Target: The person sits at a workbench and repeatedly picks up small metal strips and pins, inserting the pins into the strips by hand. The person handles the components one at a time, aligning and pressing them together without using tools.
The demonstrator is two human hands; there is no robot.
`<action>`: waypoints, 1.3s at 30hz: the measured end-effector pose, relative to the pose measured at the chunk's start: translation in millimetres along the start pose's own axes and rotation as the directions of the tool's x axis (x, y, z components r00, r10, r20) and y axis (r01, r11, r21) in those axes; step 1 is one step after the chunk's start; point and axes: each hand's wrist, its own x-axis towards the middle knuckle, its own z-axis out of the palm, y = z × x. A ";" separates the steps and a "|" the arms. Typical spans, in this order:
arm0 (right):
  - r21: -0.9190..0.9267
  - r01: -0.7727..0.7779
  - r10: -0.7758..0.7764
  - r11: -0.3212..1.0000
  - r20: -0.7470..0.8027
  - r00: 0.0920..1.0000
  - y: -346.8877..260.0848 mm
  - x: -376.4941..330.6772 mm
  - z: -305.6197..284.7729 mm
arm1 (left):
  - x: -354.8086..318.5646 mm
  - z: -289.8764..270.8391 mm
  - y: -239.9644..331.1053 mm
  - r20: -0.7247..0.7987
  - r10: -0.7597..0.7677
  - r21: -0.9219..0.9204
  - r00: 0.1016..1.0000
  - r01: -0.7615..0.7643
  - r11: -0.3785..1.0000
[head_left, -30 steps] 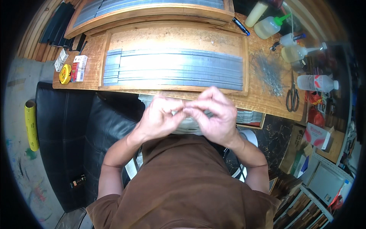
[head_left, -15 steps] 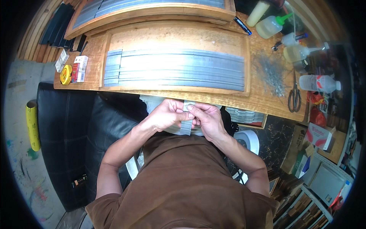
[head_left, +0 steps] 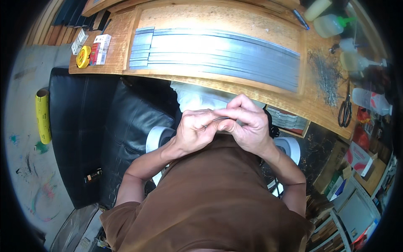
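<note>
My left hand (head_left: 194, 131) and my right hand (head_left: 248, 126) meet in front of my chest, just off the table's near edge. Fingers and thumbs of both are closed on a thin grey strip (head_left: 223, 118). It shows only as a narrow, slightly bowed edge between the hands; the rest is hidden by the fingers. Beyond them, long grey metal-looking strips (head_left: 222, 52) lie side by side in a shallow wooden tray (head_left: 131, 40), with short pieces at its left end.
Tape measure (head_left: 83, 56) and small boxes (head_left: 100, 49) sit at the table's left end. On the right are scissors (head_left: 345, 111), a pile of thin metal bits (head_left: 327, 77) and several bottles (head_left: 329, 26). A black leather seat (head_left: 79, 138) stands to my left; a box of grey pieces (head_left: 287, 119) lies below the table.
Before, the strip's segmented face showed upright between my fingers; now it is turned edge-on. My right hand's fingers have come over the top. The whole view has shifted and tilted.
</note>
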 end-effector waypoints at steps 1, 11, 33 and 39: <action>0.003 -0.018 0.018 1.000 0.013 1.000 1.0 0.5 -1.4 | -0.2 -0.7 -1.6 0.002 0.003 0.005 1.000 -0.003 1.000; 0.006 -0.112 0.111 0.994 0.097 0.989 2.0 4.3 -4.7 | -8.2 -2.2 -15.8 0.043 -0.016 0.034 0.999 0.015 0.999; -0.070 -0.104 0.099 0.992 -0.065 0.993 3.2 -5.4 5.6 | 2.8 -3.7 -4.2 0.114 -0.133 -0.055 0.985 0.140 0.989; -0.083 -0.089 0.070 0.993 -0.207 0.976 6.4 -14.9 19.3 | 11.5 -16.7 0.1 0.300 -0.266 -0.058 0.916 0.296 0.953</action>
